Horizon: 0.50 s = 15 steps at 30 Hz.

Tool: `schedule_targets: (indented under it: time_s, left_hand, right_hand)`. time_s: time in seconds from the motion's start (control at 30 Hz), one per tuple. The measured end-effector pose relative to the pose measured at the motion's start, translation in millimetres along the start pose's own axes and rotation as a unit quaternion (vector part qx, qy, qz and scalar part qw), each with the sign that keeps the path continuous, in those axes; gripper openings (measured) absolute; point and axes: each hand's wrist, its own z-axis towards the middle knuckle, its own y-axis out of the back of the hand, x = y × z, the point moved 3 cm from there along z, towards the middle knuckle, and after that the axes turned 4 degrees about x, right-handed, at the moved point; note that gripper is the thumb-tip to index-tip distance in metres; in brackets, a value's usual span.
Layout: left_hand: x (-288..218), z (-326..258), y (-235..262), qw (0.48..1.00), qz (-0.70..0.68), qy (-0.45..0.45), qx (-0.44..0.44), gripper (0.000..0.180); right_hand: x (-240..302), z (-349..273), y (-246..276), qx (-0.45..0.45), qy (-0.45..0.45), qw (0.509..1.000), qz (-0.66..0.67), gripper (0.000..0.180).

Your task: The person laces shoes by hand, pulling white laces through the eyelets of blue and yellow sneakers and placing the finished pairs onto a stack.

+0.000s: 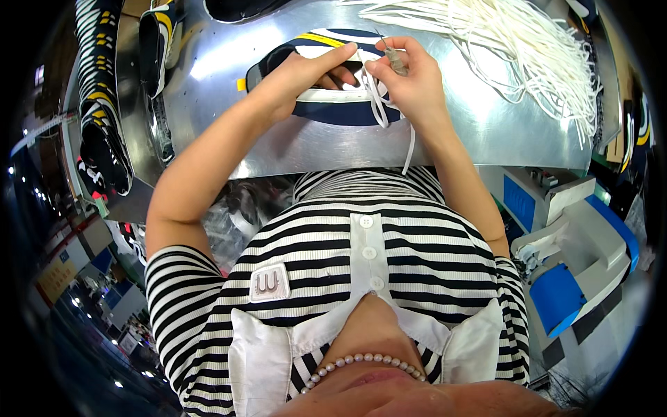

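Note:
A navy shoe (326, 112) with white and yellow parts lies on its sole side on the metal tabletop, its opening facing up. My left hand (302, 73) grips its far edge, thumb along the outside and fingers reaching into the opening. A thin white shoelace (379, 113) hangs in loops at the shoe's right part, one end dangling over the near table edge. In my right hand (415, 82) is a small hand awl (397, 62), held by its wrapped handle between thumb and fingers. Its thin metal point sticks up and away. Whether the right fingers also hold lace is unclear.
A large heap of white laces (514, 62) covers the table's right side. More striped shoes (104, 139) form a row at the left, beside another shoe (158, 48). A grey and blue machine (577, 257) stands at my right, below table level.

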Motion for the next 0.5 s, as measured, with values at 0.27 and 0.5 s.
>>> schedule_targets:
  time_s: [0.27, 0.5]
  left_hand:
    - [4.1, -9.2, -13.0, 0.975, 0.101, -0.128, -0.149, 0.02]
    - [10.4, -14.3, -14.2, 0.97, 0.074, -0.157, -0.172, 0.025]
  right_hand:
    - [6.4, -6.2, -2.8, 0.003, 0.059, 0.997, -0.046, 0.029]
    - [16.9, -18.2, 12.3, 0.03, 0.148, 0.984, -0.094, 0.013]
